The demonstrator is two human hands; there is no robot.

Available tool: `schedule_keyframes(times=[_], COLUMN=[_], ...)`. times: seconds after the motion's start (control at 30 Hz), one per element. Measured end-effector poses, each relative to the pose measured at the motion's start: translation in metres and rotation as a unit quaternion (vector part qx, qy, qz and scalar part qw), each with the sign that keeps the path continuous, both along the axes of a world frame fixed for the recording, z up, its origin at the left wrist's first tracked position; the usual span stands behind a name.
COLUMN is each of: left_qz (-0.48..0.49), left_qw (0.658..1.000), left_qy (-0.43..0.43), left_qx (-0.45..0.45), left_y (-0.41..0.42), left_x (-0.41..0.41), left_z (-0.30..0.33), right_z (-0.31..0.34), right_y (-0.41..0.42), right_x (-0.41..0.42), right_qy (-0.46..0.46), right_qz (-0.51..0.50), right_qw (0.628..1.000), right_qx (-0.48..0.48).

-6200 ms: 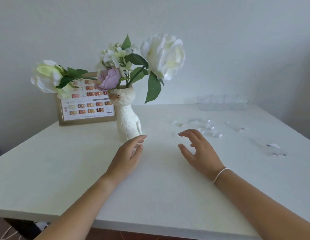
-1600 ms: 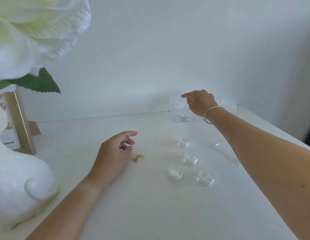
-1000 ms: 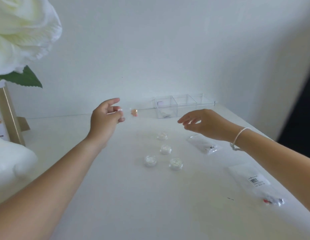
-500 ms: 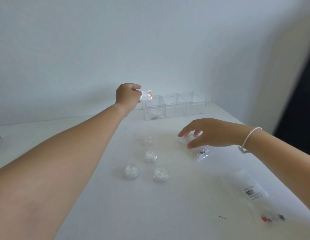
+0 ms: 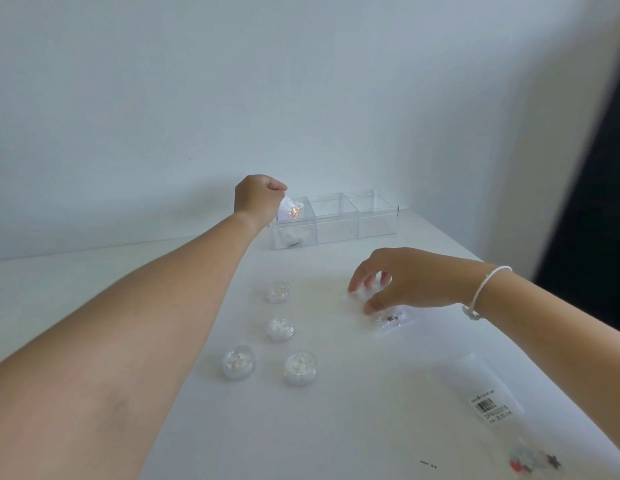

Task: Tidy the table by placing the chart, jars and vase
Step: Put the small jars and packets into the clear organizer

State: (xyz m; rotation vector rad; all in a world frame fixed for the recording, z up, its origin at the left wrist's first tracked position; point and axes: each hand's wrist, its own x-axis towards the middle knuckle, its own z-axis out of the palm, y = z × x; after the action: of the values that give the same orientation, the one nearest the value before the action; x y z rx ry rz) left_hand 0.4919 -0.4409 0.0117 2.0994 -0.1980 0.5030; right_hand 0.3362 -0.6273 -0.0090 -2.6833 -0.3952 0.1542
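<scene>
Several small clear jars of pale flakes stand on the white table [image 5: 336,427]: one far [image 5: 278,292], one in the middle [image 5: 280,328], two nearer [image 5: 239,362] [image 5: 300,367]. My left hand [image 5: 258,199] reaches far back and pinches a small clear packet with orange bits [image 5: 292,211] over the left compartment of a clear plastic organizer [image 5: 336,225]. My right hand [image 5: 402,280] hovers with curled fingers on a second clear packet with dark bits [image 5: 391,319]; whether it grips the packet is unclear. The vase and chart are out of view.
A larger clear bag with a barcode label [image 5: 492,408] lies near the table's right edge, with coloured bits at its near end [image 5: 533,464]. The organizer's left compartment holds something dark [image 5: 294,242]; its other two look empty. A wall runs behind the table.
My left hand picked up the orange packet and carried it back over the organizer. My right hand drew back from the organizer onto the dark-bits packet. The view swung right, losing the vase and chart.
</scene>
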Motion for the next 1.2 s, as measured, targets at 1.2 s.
schedule_keyframes(times=[1.2], left_qz=[-0.295], left_qw=[0.912], left_qy=[0.104], left_qx=[0.264], left_y=[-0.066], left_x=[-0.229], left_z=[-0.042], right_z=[0.006], right_y=[-0.054], right_x=[-0.006], right_qy=[-0.104], right_qz=[-0.140], right_qw=[0.944], right_qx=[0.281])
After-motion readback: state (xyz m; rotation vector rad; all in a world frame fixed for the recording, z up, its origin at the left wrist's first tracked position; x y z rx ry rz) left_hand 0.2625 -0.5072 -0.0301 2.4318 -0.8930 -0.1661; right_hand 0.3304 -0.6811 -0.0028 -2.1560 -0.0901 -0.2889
